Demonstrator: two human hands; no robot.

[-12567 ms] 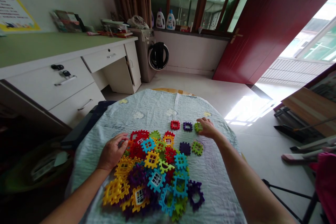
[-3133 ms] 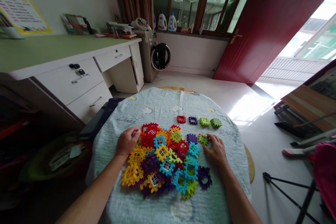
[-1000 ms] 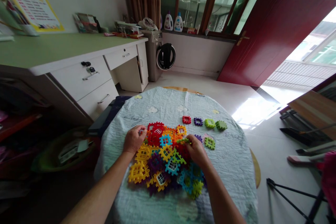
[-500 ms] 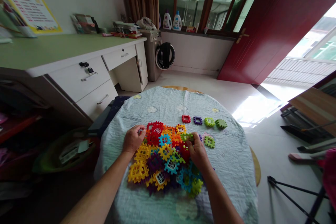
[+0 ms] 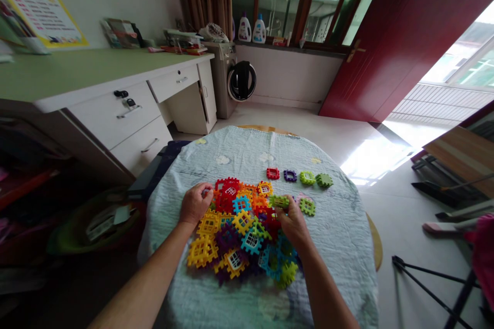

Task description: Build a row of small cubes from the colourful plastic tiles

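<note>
A heap of colourful interlocking plastic building blocks lies on the cloth-covered round table. My right hand pinches a green block at the heap's right edge. At the upper left of the pile, my left hand has its fingers curled in beside the red block; what it holds, if anything, is hidden. Beyond the heap, a red block, a purple block and two green blocks form a row. Another green block lies just right of my right hand.
A pale blue patterned cloth covers the table. To the left stand a desk with drawers and a dark box. A washing machine with its door ajar is behind, and black tripod legs are at the right.
My right hand has drawn back slightly, and the green block in it shows more fully, tilted up from the heap. My left hand has stayed nearly still.
</note>
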